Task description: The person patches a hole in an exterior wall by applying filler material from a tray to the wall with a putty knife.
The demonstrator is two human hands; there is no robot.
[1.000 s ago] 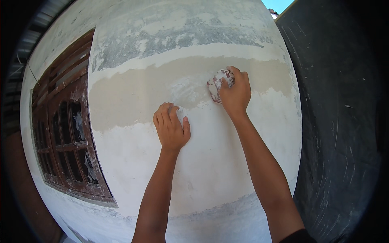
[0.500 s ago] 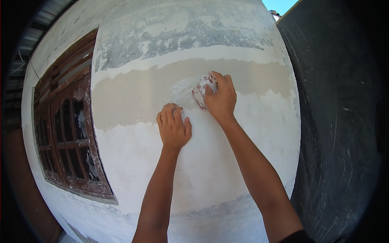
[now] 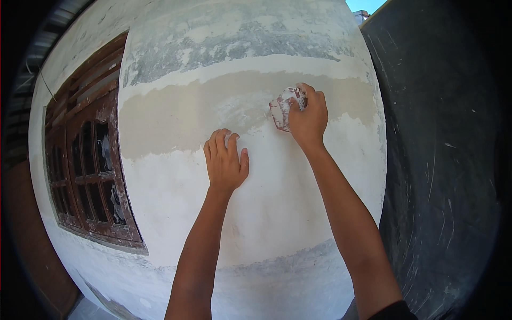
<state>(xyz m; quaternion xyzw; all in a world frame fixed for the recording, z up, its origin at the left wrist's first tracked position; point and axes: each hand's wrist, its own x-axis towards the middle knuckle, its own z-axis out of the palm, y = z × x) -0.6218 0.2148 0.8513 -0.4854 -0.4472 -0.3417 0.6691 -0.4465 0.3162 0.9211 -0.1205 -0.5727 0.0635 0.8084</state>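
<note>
Though wide-spanned, right hand's grip [image 3: 310,120] around a white-smeared reddish block [image 3: 281,111].

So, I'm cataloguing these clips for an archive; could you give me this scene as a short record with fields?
Right hand: the right hand grips a rounded red-brown piece smeared with white
Held piece position: over the beige band, near its lower edge
Left hand: the left hand is at the wall, fingers up and slightly curled; whether it holds anything is unclear
Wall surface: white below the band, patchy grey and white above
Left side: brown window with worn paint
Right side: dark surface with pale marks
</note>
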